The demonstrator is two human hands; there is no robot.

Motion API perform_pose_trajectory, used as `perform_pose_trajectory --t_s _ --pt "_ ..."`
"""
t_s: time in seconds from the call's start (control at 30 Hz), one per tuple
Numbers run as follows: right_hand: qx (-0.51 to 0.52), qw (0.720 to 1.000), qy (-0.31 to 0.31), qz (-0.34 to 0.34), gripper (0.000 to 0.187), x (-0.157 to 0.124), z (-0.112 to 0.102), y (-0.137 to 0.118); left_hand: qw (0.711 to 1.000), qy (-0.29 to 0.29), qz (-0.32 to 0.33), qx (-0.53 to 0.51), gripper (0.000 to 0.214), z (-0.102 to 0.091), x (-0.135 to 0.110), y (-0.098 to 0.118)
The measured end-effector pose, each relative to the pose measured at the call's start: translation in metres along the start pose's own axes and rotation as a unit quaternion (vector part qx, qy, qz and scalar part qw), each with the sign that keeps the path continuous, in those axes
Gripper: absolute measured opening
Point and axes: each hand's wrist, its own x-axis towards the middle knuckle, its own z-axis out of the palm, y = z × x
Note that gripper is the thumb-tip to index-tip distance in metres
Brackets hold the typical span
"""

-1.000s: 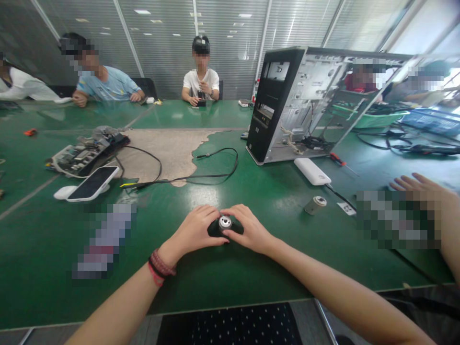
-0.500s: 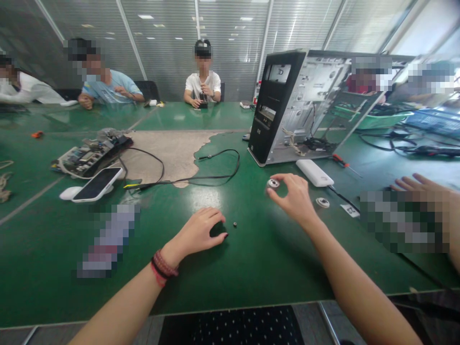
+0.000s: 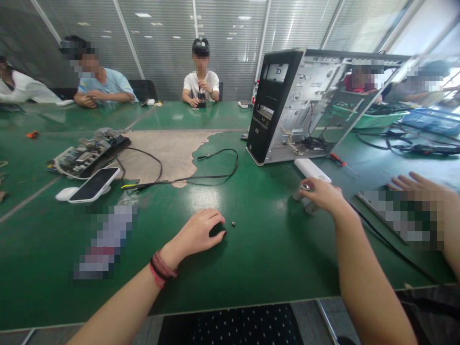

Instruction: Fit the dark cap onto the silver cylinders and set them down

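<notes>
The small silver cap [image 3: 304, 187] is pinched in the fingertips of the right hand [image 3: 323, 195], low over the green table [image 3: 273, 249], at about 2 o'clock from the left hand [image 3: 196, 235]. The left hand is curled over a black part [image 3: 217, 231], gripping it against the tabletop. A tiny screw [image 3: 233, 223] lies just beside that part, at 1 o'clock. A white power bank [image 3: 311, 168] lies at 12 o'clock of the right hand, with the open computer case [image 3: 287, 105] beyond it.

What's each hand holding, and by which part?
Right hand pinches a small silver disc by its edge. Left hand rests over a black part; hold unclear.
</notes>
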Motion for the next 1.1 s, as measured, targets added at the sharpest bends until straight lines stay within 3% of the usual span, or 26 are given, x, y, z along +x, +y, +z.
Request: perform_pose_trajectory --t_s 0.1,0.2,0.27,0.37,0.43,0.53,0.67,0.77,0.97,1.1 --pt "-0.011 0.996 0.091 -0.021 0.037 -0.004 0.001 -0.019 1.000 0.007 -0.002 -0.001 0.013 0.000 -0.001 0.000" --pt "0.044 0.972 0.181 -0.141 0.031 -0.018 0.001 -0.059 1.000 0.014 -0.001 -0.004 0.013 0.001 -0.001 -0.001" --pt "0.116 0.947 0.142 -0.262 0.023 -0.033 0.003 -0.093 1.000 0.016 0.000 -0.002 0.013 0.001 -0.001 -0.002" --pt "0.158 0.903 0.023 -0.400 0.021 -0.060 0.013 -0.137 1.000 0.015 -0.002 0.003 0.013 0.001 0.000 -0.002" --pt "0.163 0.882 -0.026 -0.441 0.021 -0.075 0.023 -0.156 1.000 0.013 -0.004 0.005 0.012 0.001 0.000 -0.002" --pt "0.165 0.874 -0.048 -0.454 0.013 -0.085 0.034 -0.167 1.000 0.012 -0.004 0.007 0.012 0.002 0.000 -0.002" --pt "0.164 0.878 -0.029 -0.449 0.010 -0.077 0.033 -0.160 1.000 0.009 -0.002 0.009 0.011 0.001 0.000 -0.001" --pt "0.165 0.903 0.033 -0.396 0.010 -0.056 0.018 -0.137 1.000 0.011 0.002 0.006 0.010 0.001 0.000 -0.001" --pt "0.163 0.953 0.211 -0.142 0.016 -0.012 -0.013 -0.047 1.000 0.018 0.002 0.001 0.011 0.003 -0.001 -0.003" --pt "0.121 0.978 0.170 -0.015 0.019 -0.002 -0.011 -0.002 1.000 0.020 0.003 0.000 0.011 0.003 -0.001 -0.003"
